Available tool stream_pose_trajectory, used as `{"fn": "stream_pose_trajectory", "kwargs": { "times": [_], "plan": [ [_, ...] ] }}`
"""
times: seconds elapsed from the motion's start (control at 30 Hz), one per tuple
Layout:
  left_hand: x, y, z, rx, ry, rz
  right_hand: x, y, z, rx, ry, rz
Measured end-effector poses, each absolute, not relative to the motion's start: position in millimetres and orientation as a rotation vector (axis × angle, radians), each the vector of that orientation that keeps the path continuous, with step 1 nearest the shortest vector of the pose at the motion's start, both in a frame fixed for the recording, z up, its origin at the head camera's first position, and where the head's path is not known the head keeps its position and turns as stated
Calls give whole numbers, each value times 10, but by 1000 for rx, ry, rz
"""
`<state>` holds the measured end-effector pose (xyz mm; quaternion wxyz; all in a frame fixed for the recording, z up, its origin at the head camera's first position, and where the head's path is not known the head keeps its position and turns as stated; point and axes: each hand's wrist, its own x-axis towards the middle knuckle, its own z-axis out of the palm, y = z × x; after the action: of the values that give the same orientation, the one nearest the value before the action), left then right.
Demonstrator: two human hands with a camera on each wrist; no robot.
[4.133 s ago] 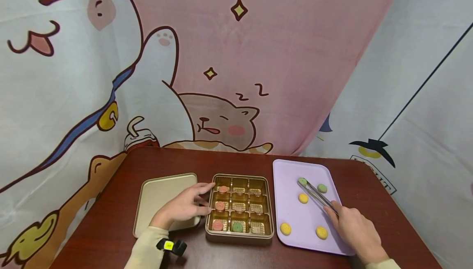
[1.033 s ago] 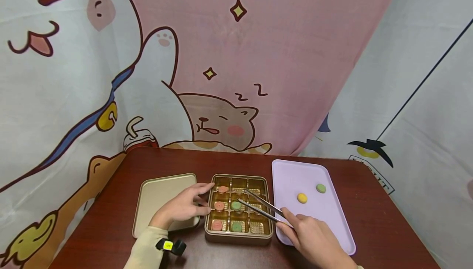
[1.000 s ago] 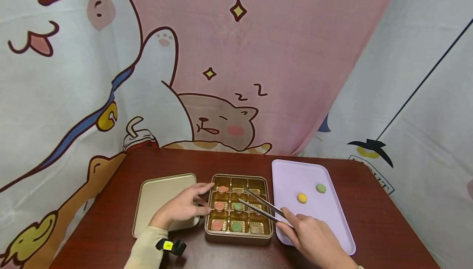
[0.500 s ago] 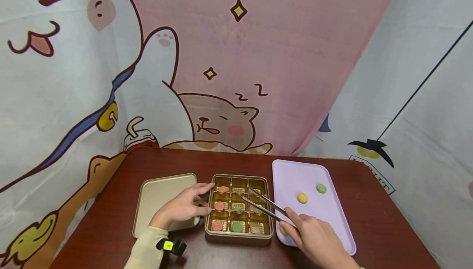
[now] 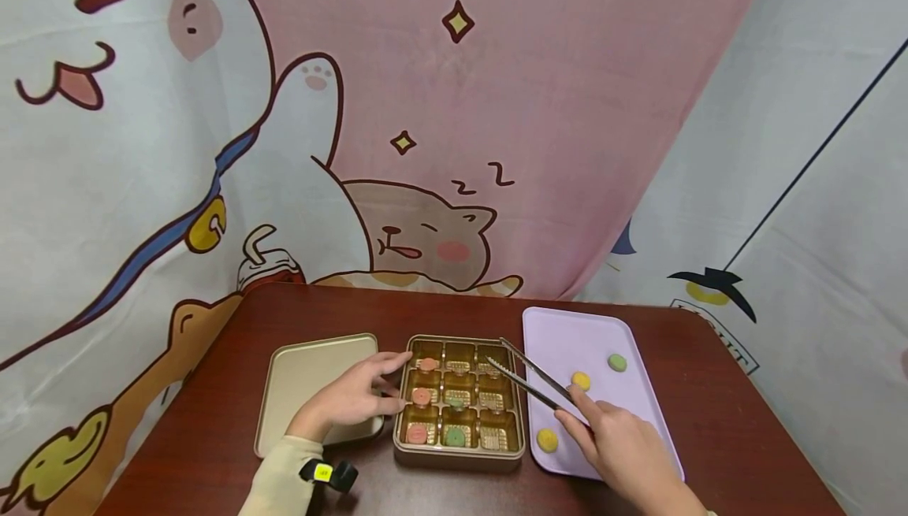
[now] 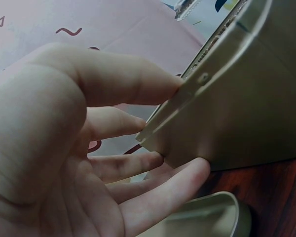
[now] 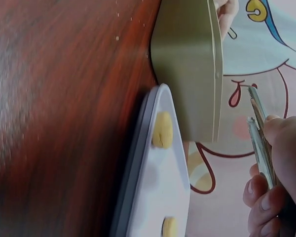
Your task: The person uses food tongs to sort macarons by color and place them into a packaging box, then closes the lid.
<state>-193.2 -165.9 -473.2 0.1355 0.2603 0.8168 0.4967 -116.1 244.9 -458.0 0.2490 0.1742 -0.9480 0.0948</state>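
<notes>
My right hand [image 5: 631, 453] holds metal tongs [image 5: 535, 390] with the tips apart and nothing between them, above the right side of a gold tin [image 5: 461, 459]. In its nine-compartment insert, pink macarons [image 5: 422, 396] sit down the left column. A green macaron [image 5: 455, 437] lies in the front middle compartment, another low in the centre one. My left hand [image 5: 355, 394], fingers spread, touches the tin's left side; the left wrist view shows the fingertips [image 6: 200, 170] against its wall and rim. The right wrist view shows the tongs [image 7: 260, 143] raised above the tin.
A lilac tray [image 5: 567, 327] right of the tin bears a green macaron [image 5: 617, 362] and yellow macarons [image 5: 581, 380]; my right hand covers part of it. The tin's lid [image 5: 312, 366] lies left, partly under my left hand. A printed cloth [image 5: 553, 106] hangs behind the table.
The tongs pinched a green macaron on the tray, then came over the centre compartment, where it dropped lower. Since then my right hand has drawn the tongs right and back. The left hand stays put.
</notes>
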Motion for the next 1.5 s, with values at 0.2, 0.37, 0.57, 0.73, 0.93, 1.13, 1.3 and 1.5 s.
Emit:
{"fn": "stream_pose_trajectory", "kwargs": {
  "times": [0.2, 0.37, 0.57, 0.73, 0.93, 1.13, 1.3, 1.5],
  "plan": [
    [-1927, -1656, -4717, 741, 2357, 1452, -1207, 2592, -4551, 371, -2635, 261],
    [-1929, -1654, -4712, 742, 2361, 1445, -1239, 2728, -4540, 284, -2719, 257],
    [-1932, -1656, -4724, 752, 2362, 1446, -1258, 2869, -4527, 173, -2852, 253],
    [-1934, -1660, -4734, 750, 2360, 1443, -1289, 3036, -4548, 71, -2921, 259],
    [-1929, -1659, -4733, 746, 2347, 1450, -1315, 3265, -4604, -39, -2969, 274],
    [-1928, -1658, -4731, 737, 2368, 1426, -1310, 3462, -4682, -89, -2978, 291],
    [-1947, -1649, -4748, 731, 2380, 1398, -1301, 3568, -4744, -162, -3027, 316],
    [-1964, -1657, -4770, 737, 2381, 1403, -1303, 3686, -4769, -228, -3081, 308]
  ]
}}
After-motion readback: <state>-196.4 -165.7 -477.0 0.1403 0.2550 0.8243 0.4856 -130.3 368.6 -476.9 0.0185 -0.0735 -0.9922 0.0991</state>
